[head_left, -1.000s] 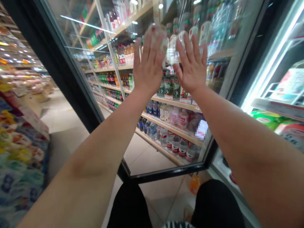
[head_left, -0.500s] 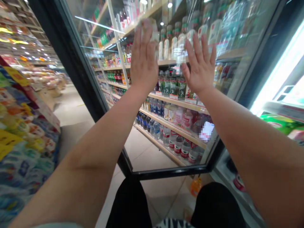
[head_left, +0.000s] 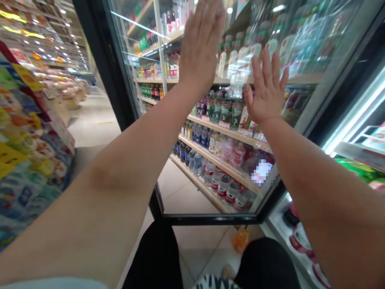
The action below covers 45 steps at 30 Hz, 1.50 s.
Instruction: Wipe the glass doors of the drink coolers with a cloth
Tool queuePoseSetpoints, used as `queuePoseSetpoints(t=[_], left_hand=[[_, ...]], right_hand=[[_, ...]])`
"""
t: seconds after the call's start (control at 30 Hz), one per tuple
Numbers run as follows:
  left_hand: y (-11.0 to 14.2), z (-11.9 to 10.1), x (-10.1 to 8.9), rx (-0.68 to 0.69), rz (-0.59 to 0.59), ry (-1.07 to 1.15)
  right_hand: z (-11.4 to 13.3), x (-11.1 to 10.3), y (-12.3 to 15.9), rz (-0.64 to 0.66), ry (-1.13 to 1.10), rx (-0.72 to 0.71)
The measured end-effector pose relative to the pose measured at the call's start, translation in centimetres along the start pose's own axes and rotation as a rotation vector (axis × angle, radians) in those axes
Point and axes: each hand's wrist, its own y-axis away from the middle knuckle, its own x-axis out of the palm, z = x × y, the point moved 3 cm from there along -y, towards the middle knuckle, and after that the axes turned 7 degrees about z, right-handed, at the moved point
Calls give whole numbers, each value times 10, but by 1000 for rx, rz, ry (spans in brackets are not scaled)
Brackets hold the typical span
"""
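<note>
My left hand is raised flat with its fingers together, palm toward the glass door of a drinks cooler. Its fingertips run past the top of the view. Lower and to the right, my right hand stands with its fingers spread, up against or very near the same glass. It holds nothing that I can see. Behind the door stand bottled drinks on wooden shelves. Anything under my left palm is hidden.
The door's black bottom frame lies below my arms. Stacked packaged goods line the left, beside a tiled shop aisle. A lit cooler stands at the right. An orange bottle lies on the floor.
My left hand has risen and the white crumpled wad at its fingers no longer shows. My right hand sits slightly lower, and the whole scene has shifted left in view.
</note>
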Motion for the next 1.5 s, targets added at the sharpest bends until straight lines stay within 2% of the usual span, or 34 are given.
queuePoseSetpoints(t=[0.1,0.17,0.27,0.33,0.4,0.5,0.57,0.63,0.7,0.77,0.8,0.87,0.97,1.07,1.17,1.23,1.3,1.4,1.47,1.5], left_hand=[[20,13,-1,-118,-43,59],[44,8,4,-95,45,115],[65,-8,5,57,249,137],[58,-14,-2,125,299,83],[36,-14,-11,98,237,-15],[2,-10,-15,-104,89,-105],[-6,-13,-7,-183,23,-92],[-4,-23,6,-92,27,-23],[3,-33,16,82,115,66],[7,-34,16,191,201,121],[7,-30,12,202,218,127],[5,-15,-1,137,185,109],[12,14,-19,-63,76,35],[37,38,-27,-240,-38,-27],[55,58,-25,-237,-91,-17],[51,70,-22,-179,-107,-39],[36,77,-17,-168,-134,-83],[18,63,-3,-180,-177,-89],[21,33,9,-131,-174,-45],[26,13,16,-58,-111,-22]], right_hand=[[1,-1,0,20,54,7],[1,-1,-1,29,25,14],[-4,2,-2,40,-28,24],[-7,5,-2,22,-49,20],[-8,7,-1,-10,-70,-5],[-6,5,2,-49,-101,-47],[-4,3,2,-43,-90,-40],[-5,3,2,-26,-53,-12],[-7,4,1,-9,-47,5],[-10,6,1,-13,-97,-13],[-11,6,1,-21,-126,-31],[-10,7,1,-33,-152,-59],[-8,5,2,-31,-76,-30],[-5,2,0,12,44,10],[-2,-1,0,73,142,20],[1,-4,2,95,176,26],[4,-7,4,102,179,30],[7,-9,6,110,188,23],[7,-9,6,99,200,17],[6,-9,5,91,203,14]])
